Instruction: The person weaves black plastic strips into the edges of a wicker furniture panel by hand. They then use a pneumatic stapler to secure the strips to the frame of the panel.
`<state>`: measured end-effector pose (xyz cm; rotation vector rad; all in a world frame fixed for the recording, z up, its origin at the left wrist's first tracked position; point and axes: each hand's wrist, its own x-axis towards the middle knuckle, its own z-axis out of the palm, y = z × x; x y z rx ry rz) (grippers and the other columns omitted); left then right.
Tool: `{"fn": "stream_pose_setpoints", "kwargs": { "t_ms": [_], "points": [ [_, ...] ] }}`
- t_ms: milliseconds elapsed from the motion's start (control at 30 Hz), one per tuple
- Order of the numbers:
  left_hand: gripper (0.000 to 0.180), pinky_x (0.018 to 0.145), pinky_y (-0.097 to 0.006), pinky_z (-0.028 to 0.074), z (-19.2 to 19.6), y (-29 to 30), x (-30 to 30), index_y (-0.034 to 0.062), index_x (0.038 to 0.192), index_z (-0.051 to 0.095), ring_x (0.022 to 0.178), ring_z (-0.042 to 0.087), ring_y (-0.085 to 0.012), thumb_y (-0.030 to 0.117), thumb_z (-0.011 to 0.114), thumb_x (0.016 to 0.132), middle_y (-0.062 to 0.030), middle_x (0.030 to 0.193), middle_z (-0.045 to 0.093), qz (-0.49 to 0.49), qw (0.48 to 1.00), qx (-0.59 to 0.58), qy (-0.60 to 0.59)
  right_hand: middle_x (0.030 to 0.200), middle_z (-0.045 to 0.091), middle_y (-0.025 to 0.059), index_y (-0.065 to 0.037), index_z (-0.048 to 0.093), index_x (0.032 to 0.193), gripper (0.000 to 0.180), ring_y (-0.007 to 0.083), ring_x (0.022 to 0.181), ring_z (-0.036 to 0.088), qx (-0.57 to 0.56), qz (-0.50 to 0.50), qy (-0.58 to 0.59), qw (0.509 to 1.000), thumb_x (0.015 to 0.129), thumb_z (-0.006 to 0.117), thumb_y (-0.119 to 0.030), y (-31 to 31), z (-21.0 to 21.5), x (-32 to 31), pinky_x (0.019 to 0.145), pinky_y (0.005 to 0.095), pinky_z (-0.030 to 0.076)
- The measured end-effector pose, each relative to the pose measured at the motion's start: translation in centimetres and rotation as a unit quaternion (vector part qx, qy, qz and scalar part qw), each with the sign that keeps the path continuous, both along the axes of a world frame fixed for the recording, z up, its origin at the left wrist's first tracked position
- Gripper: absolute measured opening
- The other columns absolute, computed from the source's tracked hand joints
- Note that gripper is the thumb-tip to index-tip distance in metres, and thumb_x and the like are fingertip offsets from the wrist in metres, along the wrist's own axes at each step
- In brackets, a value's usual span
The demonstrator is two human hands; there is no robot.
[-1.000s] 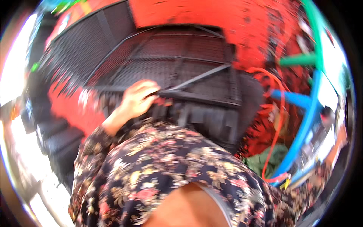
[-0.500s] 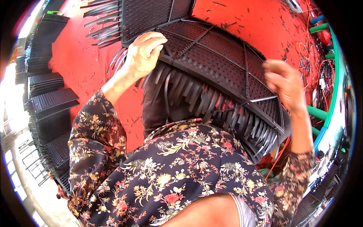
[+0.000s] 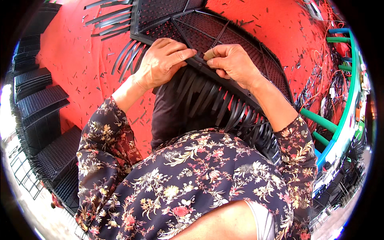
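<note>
A black woven panel [image 3: 240, 56] with a bar frame lies across my lap. Flat black strips [image 3: 208, 94] hang loose from its near edge. My left hand [image 3: 162, 64] is closed at the near frame bar, thumb and fingers drawn together; what they hold is hidden. Just right of it, my right hand [image 3: 232, 64] pinches at the same bar, its thumb and forefinger pressed together. Whatever sits in that pinch is too small to make out. Only a narrow gap separates the two hands' fingertips.
Scraps of black strip litter the red floor covering [image 3: 80, 52]. Stacks of black woven panels [image 3: 42, 100] stand at the left. To the right are green tubes [image 3: 320, 120] and a curved green rail [image 3: 352, 96], with tangled cords [image 3: 324, 76] beyond them.
My right hand has come left and inward from the panel's far right side to the near bar beside my left hand. My left hand has shifted slightly right and down.
</note>
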<state>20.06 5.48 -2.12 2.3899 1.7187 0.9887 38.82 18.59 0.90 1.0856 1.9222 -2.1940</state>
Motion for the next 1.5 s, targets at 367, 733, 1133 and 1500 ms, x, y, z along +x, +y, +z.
{"fn": "stream_pose_setpoints", "kwargs": {
  "t_ms": [367,733,1133,1500],
  "points": [
    [0.03,0.079,-0.037,0.045,-0.4,0.6,-0.9,0.0095,0.096,0.066,0.087,0.061,-0.0246,0.008,0.072,0.066,-0.0037,0.09,0.063,-0.01,0.999,0.004,0.047,0.063,0.06,0.0013,-0.001,0.068,0.099,0.025,0.0065,0.052,0.051,0.212,0.124,0.063,0.967,0.08,0.063,-0.016,0.6,-1.4,-0.5,0.05,0.0237,0.042],
    [0.028,0.088,-0.034,0.045,-1.1,1.0,-2.1,0.006,0.101,0.066,0.1,0.06,-0.0254,0.003,0.07,0.073,-0.0074,0.104,0.066,-0.019,0.998,-0.037,0.054,0.094,0.068,0.0185,-0.003,0.07,0.096,0.03,0.0309,0.092,0.066,0.326,0.1,0.052,0.939,0.071,0.064,-0.018,0.3,-2.0,-0.5,0.083,0.0359,0.05],
    [0.021,0.092,-0.039,0.041,-1.4,0.7,-2.3,-0.0007,0.1,0.064,0.101,0.057,-0.0306,0.004,0.063,0.08,-0.0132,0.105,0.063,-0.002,0.996,-0.089,0.026,0.084,0.067,0.006,-0.004,0.066,0.105,0.026,0.0098,0.07,0.061,0.287,-0.282,-0.089,0.911,0.082,0.068,-0.016,-0.2,7.1,30.8,0.064,0.0263,0.051],
    [0.024,0.091,-0.039,0.044,-1.6,-1.3,-4.6,0.0018,0.1,0.068,0.097,0.059,-0.0288,0.003,0.068,0.077,-0.0121,0.104,0.065,0.014,0.997,-0.04,0.066,0.127,0.05,0.0304,0.012,0.037,0.133,0.104,0.0358,0.122,0.046,0.306,-0.457,-0.648,0.526,0.065,0.074,-0.058,-5.5,2.9,61.4,0.105,0.0382,0.033]
  ]
}}
